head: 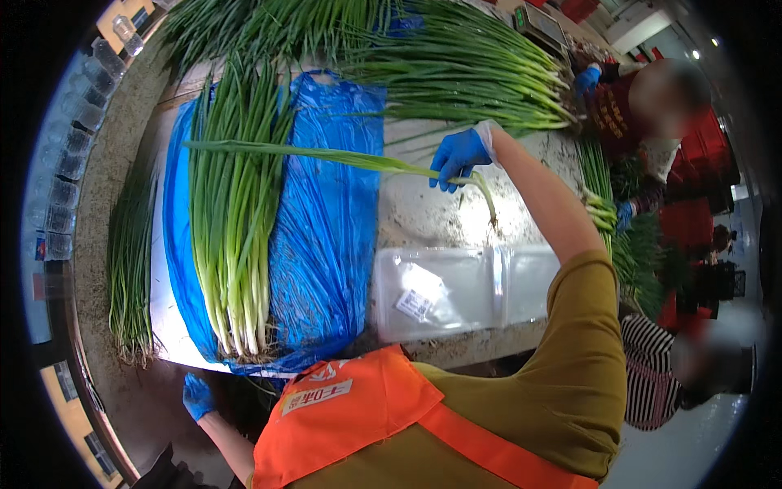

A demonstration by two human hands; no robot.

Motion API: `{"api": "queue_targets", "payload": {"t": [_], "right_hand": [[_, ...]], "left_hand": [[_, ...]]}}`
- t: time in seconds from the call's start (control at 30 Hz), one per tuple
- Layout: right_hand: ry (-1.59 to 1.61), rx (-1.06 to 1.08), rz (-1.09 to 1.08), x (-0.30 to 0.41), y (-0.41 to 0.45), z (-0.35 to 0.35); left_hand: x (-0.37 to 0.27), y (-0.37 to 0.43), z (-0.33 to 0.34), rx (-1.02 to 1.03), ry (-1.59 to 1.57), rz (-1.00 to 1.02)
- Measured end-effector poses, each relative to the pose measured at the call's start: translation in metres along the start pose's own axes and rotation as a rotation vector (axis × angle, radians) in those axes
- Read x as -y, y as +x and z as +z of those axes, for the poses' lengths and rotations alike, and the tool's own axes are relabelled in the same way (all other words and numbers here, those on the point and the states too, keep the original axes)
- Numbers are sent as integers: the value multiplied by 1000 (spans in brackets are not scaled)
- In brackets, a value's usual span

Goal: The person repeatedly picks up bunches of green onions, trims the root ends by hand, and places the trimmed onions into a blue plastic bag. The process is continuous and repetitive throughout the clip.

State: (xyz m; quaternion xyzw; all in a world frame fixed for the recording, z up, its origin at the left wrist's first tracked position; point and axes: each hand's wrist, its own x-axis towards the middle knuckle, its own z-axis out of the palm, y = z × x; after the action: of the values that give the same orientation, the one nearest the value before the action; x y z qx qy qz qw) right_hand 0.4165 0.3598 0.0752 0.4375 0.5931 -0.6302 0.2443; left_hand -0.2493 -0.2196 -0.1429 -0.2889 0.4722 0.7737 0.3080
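Note:
My right hand (455, 160), in a blue glove, grips a single green onion (342, 158) near its white end. The stalk lies level, its leaf tip over the bunch and its roots hanging at the right. My left hand (198, 396), also gloved in blue, is low beside the table's near edge, with nothing seen in it; its fingers are close together, and whether they are shut is unclear. Between the hands, a thick bunch of green onions (238, 244) lies on a blue plastic bag (330, 214), roots towards me.
A clear plastic bag with a label (452, 293) lies on the table (421, 214). Piles of green onions (476, 67) cover the far side; a narrower bunch (131, 275) lies left. Plastic bottles (82, 110) line the left. Co-workers (617, 116) stand right, near a scale (540, 27).

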Motion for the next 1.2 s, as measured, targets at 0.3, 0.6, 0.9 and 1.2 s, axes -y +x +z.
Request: {"api": "queue_targets", "payload": {"t": [0.3,0.6,0.9,1.2], "right_hand": [[170,140,-68,-15,7,43],[59,40,-99,-7,10,69],[191,-115,-258,25,18,131],[408,-215,-486,129,129,248]], "left_hand": [[26,-69,52,-110,189,92],[4,5,-53,290,197,69],[52,-28,19,336,375,253],[166,-268,208,1022,1144,269]]}}
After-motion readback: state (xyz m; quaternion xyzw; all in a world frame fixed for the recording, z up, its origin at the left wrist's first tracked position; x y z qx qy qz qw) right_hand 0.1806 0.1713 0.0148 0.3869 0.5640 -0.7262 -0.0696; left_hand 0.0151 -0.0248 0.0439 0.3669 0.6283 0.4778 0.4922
